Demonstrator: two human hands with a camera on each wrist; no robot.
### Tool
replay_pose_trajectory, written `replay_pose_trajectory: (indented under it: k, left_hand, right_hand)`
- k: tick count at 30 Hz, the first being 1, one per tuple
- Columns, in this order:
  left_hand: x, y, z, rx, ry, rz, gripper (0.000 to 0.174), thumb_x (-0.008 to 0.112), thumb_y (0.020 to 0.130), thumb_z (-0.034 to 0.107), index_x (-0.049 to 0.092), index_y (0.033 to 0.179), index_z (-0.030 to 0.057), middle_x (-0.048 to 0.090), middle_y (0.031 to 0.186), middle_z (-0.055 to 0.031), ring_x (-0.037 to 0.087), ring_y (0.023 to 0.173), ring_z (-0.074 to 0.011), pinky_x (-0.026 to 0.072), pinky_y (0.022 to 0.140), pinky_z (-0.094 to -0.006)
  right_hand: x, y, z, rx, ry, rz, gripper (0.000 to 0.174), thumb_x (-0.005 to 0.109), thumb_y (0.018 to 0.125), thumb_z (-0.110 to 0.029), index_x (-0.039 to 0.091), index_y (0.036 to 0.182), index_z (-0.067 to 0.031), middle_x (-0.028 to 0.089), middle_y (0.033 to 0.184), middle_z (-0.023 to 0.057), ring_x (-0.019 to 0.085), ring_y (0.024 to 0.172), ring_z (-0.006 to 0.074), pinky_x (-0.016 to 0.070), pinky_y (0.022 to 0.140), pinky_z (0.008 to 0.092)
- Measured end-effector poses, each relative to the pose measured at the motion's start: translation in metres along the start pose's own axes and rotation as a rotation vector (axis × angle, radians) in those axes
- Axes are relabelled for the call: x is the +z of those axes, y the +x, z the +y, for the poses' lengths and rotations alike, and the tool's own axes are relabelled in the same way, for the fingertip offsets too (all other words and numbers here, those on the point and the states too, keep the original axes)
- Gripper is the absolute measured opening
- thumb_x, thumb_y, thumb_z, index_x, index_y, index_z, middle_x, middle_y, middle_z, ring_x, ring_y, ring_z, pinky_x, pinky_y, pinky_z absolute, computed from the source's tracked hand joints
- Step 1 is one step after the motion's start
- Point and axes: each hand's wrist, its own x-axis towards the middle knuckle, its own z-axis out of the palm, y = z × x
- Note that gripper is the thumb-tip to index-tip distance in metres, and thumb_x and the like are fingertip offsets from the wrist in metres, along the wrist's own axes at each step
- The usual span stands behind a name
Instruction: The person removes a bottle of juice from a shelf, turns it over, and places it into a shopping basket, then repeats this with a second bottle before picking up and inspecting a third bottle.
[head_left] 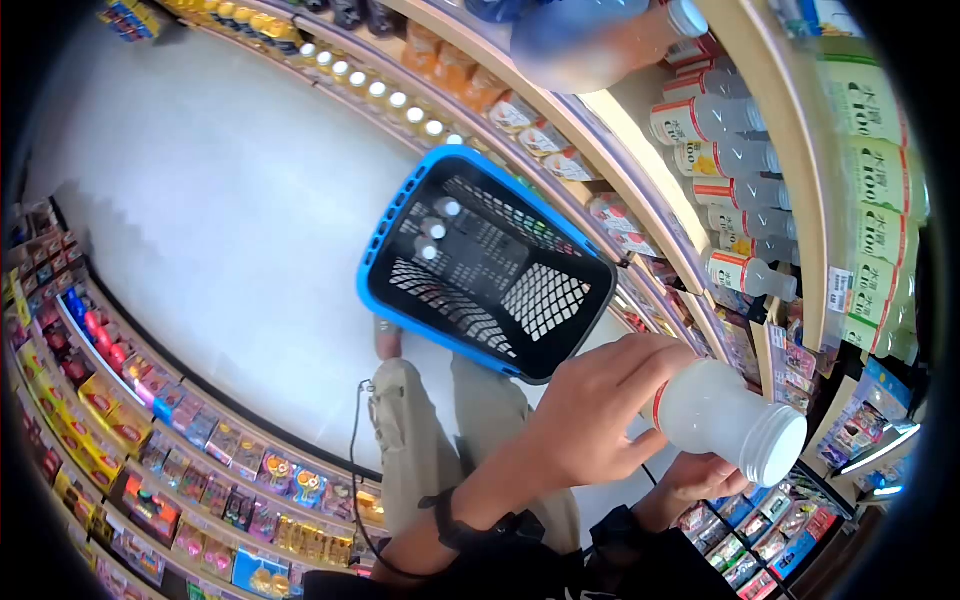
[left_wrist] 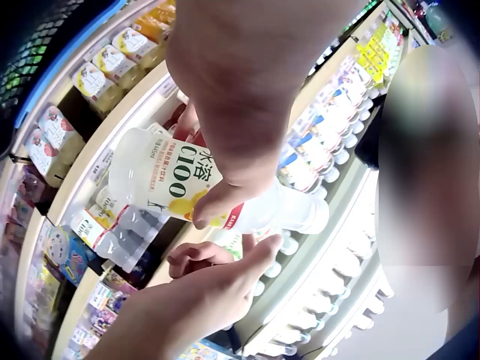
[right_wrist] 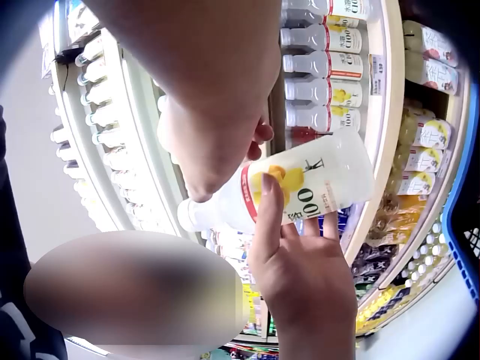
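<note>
Bottle: white plastic with a yellow-fruit label, lying roughly level in front of the drinks shelf and held between both hands.
Cap: white, ribbed, on the bottle, pointing away from the left hand.
Left hand: wraps the bottle body, thumb pressed on the label, fingers curled round the far side.
Right hand: under the neck end, fingers curled beneath it and thumb against the bottle.
Basket: blue rim, black mesh, below the hands and beside the person's legs; its support cannot be made out.
Basket contents: three white-capped bottles at one end.
Shelf stock: matching bottles stand in rows, well apart from the held one.
Floor: pale, running between two shelf rows.
</note>
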Motion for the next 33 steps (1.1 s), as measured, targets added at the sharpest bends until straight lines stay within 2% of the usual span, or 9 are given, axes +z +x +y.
replay_pose_trajectory:
  k: [4,5,10,13,16,19,25,27,33]
  left_hand:
    - [-0.022,-0.035,0.082,-0.121,0.012,0.036,0.060,0.082,0.068,0.014,0.055,0.121,0.0043,0.063,0.113,-0.0128,0.065,0.100,-0.0286,0.0508,0.085,-0.0340]
    - [-0.021,-0.042,0.102,-0.127,0.043,0.049,0.059,0.082,0.069,0.015,0.055,0.121,0.0055,0.063,0.113,-0.0119,0.065,0.100,-0.0287,0.0512,0.085,-0.0338]
    - [-0.021,-0.028,0.211,0.073,0.264,-0.083,0.062,0.086,0.070,0.022,0.056,0.120,0.0027,0.065,0.111,-0.0108,0.065,0.099,-0.0207,0.0499,0.087,-0.0319]
    - [-0.001,-0.027,0.257,0.162,0.271,-0.241,0.074,0.089,0.068,0.022,0.052,0.129,0.0016,0.064,0.114,-0.0103,0.062,0.103,-0.0161,0.0483,0.091,-0.0315]
    - [0.026,-0.061,0.255,0.249,-0.219,-0.226,0.069,0.081,0.077,0.018,0.048,0.135,-0.0005,0.060,0.122,-0.0123,0.059,0.108,-0.0192,0.0473,0.093,-0.0325]
    - [0.034,-0.096,0.268,0.058,-0.323,-0.201,0.056,0.082,0.072,0.012,0.056,0.120,0.0001,0.061,0.115,-0.0145,0.060,0.106,-0.0213,0.0478,0.093,-0.0382]
    - [0.055,-0.116,0.344,0.496,0.179,-0.271,0.050,0.068,0.088,0.027,0.055,0.124,-0.0049,0.062,0.116,-0.0172,0.061,0.105,-0.0270,0.0478,0.091,-0.0358]
    - [0.047,-0.112,0.344,0.833,0.373,-0.190,0.048,0.061,0.092,0.027,0.054,0.127,-0.0050,0.061,0.117,-0.0194,0.061,0.105,-0.0294,0.0485,0.089,-0.0349]
    - [0.029,-0.180,0.387,0.577,0.440,-0.173,0.061,0.071,0.085,0.036,0.054,0.132,-0.0001,0.059,0.122,-0.0170,0.060,0.105,-0.0263,0.0482,0.089,-0.0343]
  right_hand:
    - [-0.025,0.029,-0.054,-0.059,0.219,-0.433,0.057,0.046,0.101,-0.042,0.050,0.127,0.0079,0.062,0.081,0.0104,0.055,0.065,0.0124,0.0430,0.057,0.0259]
    - [-0.020,0.035,-0.069,-0.136,0.136,-0.321,0.054,0.043,0.103,-0.042,0.056,0.122,0.0065,0.052,0.059,0.0034,0.043,0.053,0.0081,0.0296,0.051,0.0238]
    - [-0.066,0.075,-0.149,-0.135,0.058,-0.244,0.048,0.053,0.096,-0.042,0.067,0.101,0.0030,0.054,0.054,0.0053,0.050,0.051,0.0165,0.0387,0.052,0.0288]
    - [-0.094,0.092,-0.194,-0.171,0.068,-0.346,0.053,0.069,0.083,-0.038,0.060,0.115,0.0036,0.065,0.085,0.0114,0.059,0.071,0.0194,0.0474,0.062,0.0316]
    - [-0.129,0.079,-0.235,0.064,0.330,-0.527,0.099,0.041,0.086,-0.076,0.036,0.141,0.0059,0.063,0.110,0.0214,0.063,0.099,0.0327,0.0490,0.084,0.0382]
    - [-0.168,0.067,-0.270,0.149,0.502,-0.594,0.081,0.083,0.071,-0.039,0.050,0.131,0.0045,0.064,0.116,0.0173,0.063,0.105,0.0261,0.0485,0.091,0.0384]
    - [-0.207,0.070,-0.311,0.129,0.320,-0.473,0.089,0.086,0.066,-0.042,0.048,0.133,0.0022,0.064,0.115,0.0193,0.063,0.104,0.0347,0.0484,0.091,0.0415]
    - [-0.196,0.063,-0.306,0.074,0.914,-0.490,0.073,0.082,0.072,-0.036,0.054,0.130,-0.0006,0.066,0.111,0.0161,0.066,0.094,0.0278,0.0524,0.081,0.0385]
    - [-0.172,0.042,-0.309,0.128,1.439,-0.597,0.068,0.081,0.067,-0.028,0.056,0.122,0.0037,0.066,0.103,0.0126,0.064,0.088,0.0209,0.0513,0.077,0.0329]
